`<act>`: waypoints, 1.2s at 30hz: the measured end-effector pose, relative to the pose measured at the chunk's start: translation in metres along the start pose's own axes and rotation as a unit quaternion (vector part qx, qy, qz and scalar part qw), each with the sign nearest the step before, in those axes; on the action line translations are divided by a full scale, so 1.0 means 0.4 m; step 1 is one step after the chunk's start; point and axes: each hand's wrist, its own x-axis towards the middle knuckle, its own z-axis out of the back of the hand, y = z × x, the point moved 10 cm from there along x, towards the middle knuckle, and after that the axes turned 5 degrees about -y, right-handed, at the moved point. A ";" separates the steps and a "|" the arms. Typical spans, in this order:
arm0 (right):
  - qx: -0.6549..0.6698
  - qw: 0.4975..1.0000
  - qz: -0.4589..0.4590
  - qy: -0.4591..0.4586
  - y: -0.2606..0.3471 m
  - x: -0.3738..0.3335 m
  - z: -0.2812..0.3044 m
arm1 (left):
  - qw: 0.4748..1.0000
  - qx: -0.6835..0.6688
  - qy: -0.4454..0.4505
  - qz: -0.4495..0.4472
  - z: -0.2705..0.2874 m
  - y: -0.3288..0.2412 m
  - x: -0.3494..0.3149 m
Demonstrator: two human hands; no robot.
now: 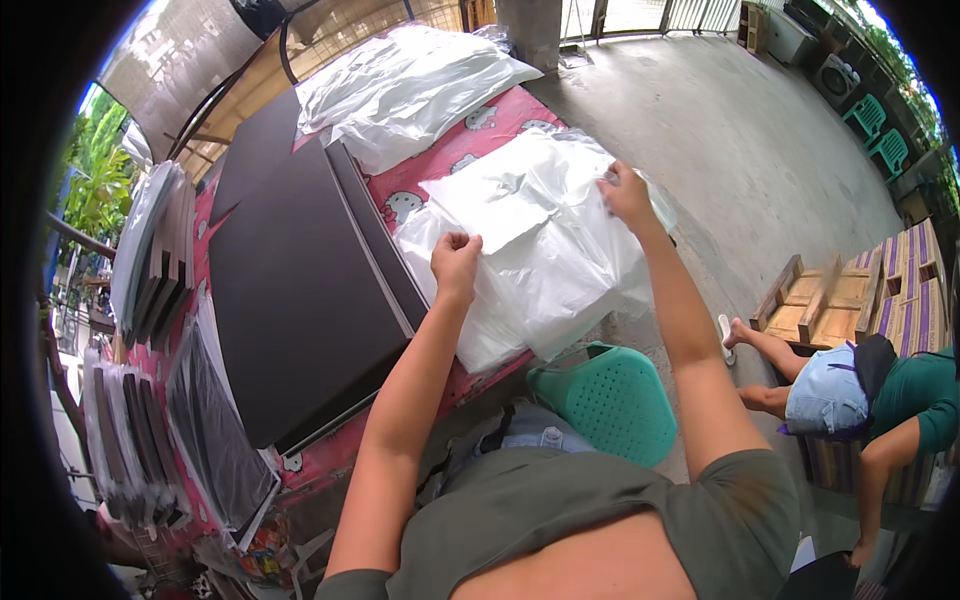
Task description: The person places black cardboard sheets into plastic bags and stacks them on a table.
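A pile of thin white plastic bags (pixel 540 250) lies crumpled on the table's near right end. My left hand (pixel 456 264) is closed in a pinch at the left edge of the top plastic bag. At its far right edge my right hand (pixel 627 196) also pinches the plastic, slightly blurred. The bag spreads loosely between both hands. Just left of my left hand lies a stack of large black boards (pixel 300 300), with narrower dark strips (pixel 375 240) along its right side.
A pink patterned cloth (pixel 400 195) covers the table. More white plastic (pixel 410 85) lies at the far end. Wrapped boards (pixel 215 420) stand along the left. A green plastic chair (pixel 620 405) is close before me. At right, a person (pixel 850 395) sits by wooden pallets (pixel 835 295).
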 end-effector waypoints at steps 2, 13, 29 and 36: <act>0.180 0.970 -0.124 0.108 0.074 -0.071 -0.075 | 0.992 -0.096 0.005 0.087 -0.019 0.010 -0.021; 0.240 0.926 0.009 0.290 0.227 -0.198 -0.340 | 0.922 -0.297 0.106 0.223 -0.094 -0.017 -0.134; 0.217 0.936 0.072 0.267 0.530 0.103 0.079 | 0.896 -0.388 0.013 0.216 -0.073 0.062 -0.012; 0.037 0.909 0.110 0.401 0.534 -0.044 -0.058 | 0.876 -0.466 0.124 0.012 -0.120 -0.358 -0.185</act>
